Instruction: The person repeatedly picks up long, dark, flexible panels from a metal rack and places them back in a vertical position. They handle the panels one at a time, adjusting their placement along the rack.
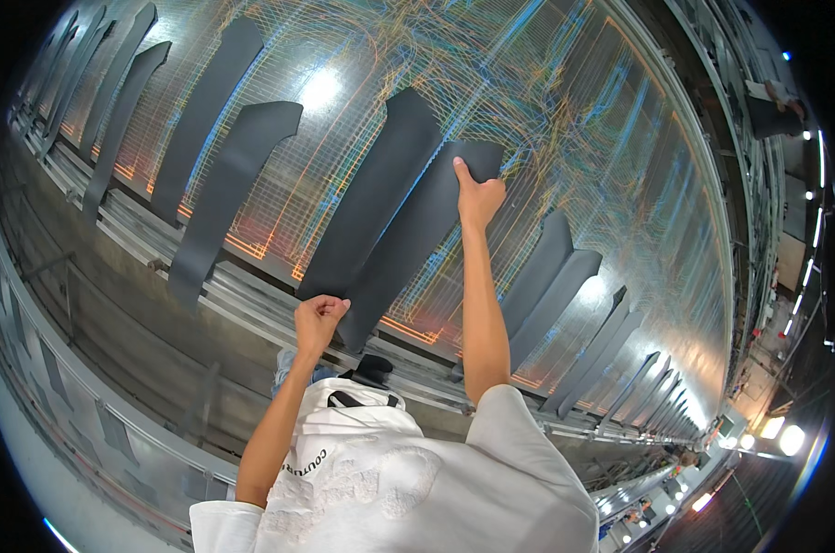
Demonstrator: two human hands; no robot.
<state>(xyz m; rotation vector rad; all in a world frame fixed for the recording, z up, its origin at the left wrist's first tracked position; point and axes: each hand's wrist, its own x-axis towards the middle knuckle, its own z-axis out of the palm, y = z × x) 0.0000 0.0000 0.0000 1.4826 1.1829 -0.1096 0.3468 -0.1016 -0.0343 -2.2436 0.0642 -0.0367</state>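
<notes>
A long dark grey strip lies slanted on a large shiny board covered with fine coloured wires. My right hand is stretched out and grips the strip's far, wider end. My left hand pinches the strip's near, narrow end at the board's front edge. A second dark strip lies right beside it on the left, touching or overlapping it.
Several more dark strips lie in rows on the board, to the left and to the right. Metal rails run along the board's front edge. Another person's arm shows at the top right. Bright lamps shine at the lower right.
</notes>
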